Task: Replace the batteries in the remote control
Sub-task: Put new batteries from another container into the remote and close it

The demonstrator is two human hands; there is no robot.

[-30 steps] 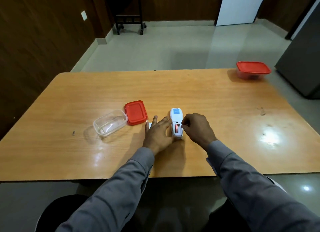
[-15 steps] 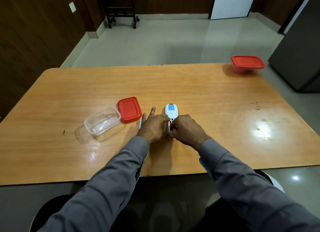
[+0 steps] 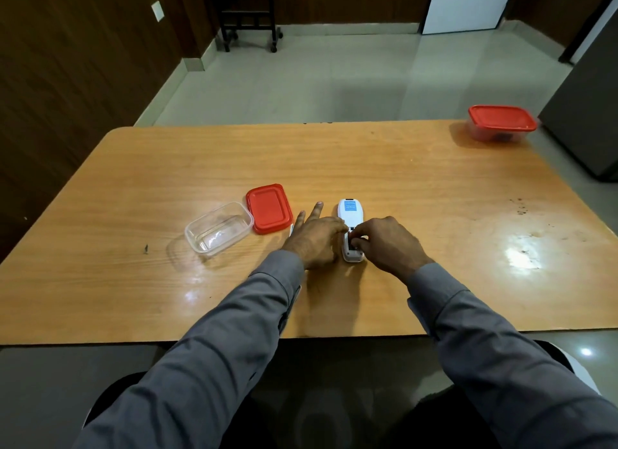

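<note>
Since before, both hands closed in: left hand (image 3: 314, 239) flat, steadying the remote (image 3: 350, 229); right hand (image 3: 384, 244) fingers curled into its compartment; remote points away.

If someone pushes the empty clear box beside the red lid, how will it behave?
The clear box looks thin and empty, so it is probably light and slides easily on the glossy table. Its low, wide shape makes tipping unlikely.
</note>
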